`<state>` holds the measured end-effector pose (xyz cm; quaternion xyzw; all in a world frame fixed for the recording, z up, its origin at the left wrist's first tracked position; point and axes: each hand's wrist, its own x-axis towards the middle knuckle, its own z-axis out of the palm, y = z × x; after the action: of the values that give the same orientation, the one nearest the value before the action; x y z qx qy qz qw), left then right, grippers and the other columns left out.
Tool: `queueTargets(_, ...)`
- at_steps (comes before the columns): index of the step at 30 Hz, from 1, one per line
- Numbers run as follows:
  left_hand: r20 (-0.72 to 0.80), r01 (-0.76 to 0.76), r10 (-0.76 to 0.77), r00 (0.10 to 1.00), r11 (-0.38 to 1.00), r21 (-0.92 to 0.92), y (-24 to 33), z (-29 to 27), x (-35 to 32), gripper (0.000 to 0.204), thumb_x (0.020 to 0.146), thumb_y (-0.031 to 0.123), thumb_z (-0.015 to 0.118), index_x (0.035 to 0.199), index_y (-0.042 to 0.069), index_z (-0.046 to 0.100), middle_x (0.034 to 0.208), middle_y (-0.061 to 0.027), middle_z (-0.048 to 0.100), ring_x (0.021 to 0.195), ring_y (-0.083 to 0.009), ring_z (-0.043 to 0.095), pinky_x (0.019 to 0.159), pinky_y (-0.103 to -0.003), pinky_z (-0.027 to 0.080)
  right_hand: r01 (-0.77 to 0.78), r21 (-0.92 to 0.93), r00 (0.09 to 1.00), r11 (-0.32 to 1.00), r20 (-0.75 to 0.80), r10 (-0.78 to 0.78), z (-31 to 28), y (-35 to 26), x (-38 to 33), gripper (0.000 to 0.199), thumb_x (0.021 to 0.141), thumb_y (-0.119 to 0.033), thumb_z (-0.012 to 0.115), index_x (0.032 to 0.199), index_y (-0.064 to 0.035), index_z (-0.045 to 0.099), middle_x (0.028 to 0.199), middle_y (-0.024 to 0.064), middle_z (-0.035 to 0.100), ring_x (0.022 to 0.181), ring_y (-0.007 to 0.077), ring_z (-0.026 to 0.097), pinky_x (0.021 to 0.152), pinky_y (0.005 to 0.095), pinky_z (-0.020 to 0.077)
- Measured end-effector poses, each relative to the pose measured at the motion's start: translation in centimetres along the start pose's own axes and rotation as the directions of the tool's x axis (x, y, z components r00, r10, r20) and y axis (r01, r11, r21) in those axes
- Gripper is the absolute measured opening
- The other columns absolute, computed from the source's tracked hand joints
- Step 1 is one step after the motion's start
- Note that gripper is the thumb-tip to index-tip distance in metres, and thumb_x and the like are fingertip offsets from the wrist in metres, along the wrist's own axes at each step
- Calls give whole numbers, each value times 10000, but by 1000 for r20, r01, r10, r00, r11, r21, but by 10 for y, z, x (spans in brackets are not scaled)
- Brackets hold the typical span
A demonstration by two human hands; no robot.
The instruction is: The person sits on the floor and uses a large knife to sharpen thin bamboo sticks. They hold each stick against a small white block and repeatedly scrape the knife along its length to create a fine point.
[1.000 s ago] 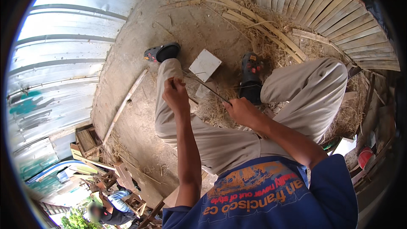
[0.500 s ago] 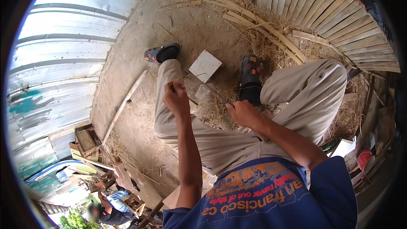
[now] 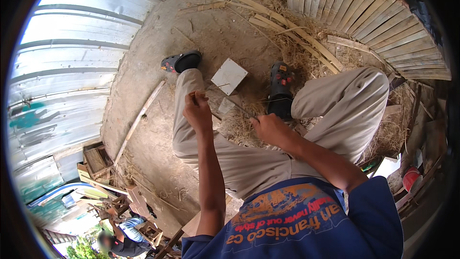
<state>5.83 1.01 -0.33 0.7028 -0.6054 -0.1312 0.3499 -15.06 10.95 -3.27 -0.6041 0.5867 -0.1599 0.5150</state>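
Observation:
My left hand (image 3: 197, 111) is closed in a pinch above my left shin; what its fingers hold is too small to make out. My right hand (image 3: 270, 128) grips a slim, dark, knife-like tool (image 3: 243, 108), its thin end pointing away and to the left, toward a pale square block (image 3: 229, 76) on the ground between my feet. The tool's handle is mostly hidden in my fist. A thin pale strand (image 3: 271, 100) shows beyond my right hand, near my right shoe (image 3: 281, 84). A smaller pale piece (image 3: 228, 104) lies just this side of the block.
Long split bamboo strips (image 3: 287, 25) and dry shavings lie ahead to the right, by a slatted panel (image 3: 364, 17). A corrugated metal wall (image 3: 72, 62) bounds the left. A wooden pole (image 3: 139, 120) lies along it. Another person (image 3: 127, 240) is at lower left among wooden pieces.
My right hand and the tool have shifted slightly left. My left hand stays closed over my left shin, with little change.

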Motion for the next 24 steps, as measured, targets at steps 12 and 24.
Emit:
queueTargets(12,30,-92,92,995,996,11,5,6,10,127,980,65,560,946,-28,639,787,-160,729,737,-245,744,648,-359,545,-149,-17,988,989,-34,148,-10,-3,0,511,1032,-364,473,868,74,678,815,349,639,836,524,634,751,548,516)
queueTargets(24,74,-37,34,997,999,34,-1,-2,5,128,971,52,545,995,-21,646,799,-153,740,791,-263,750,681,-356,550,-62,17,992,998,109,59,-16,-1,1,501,1030,-335,474,866,94,674,835,350,646,867,509,648,759,533,529)
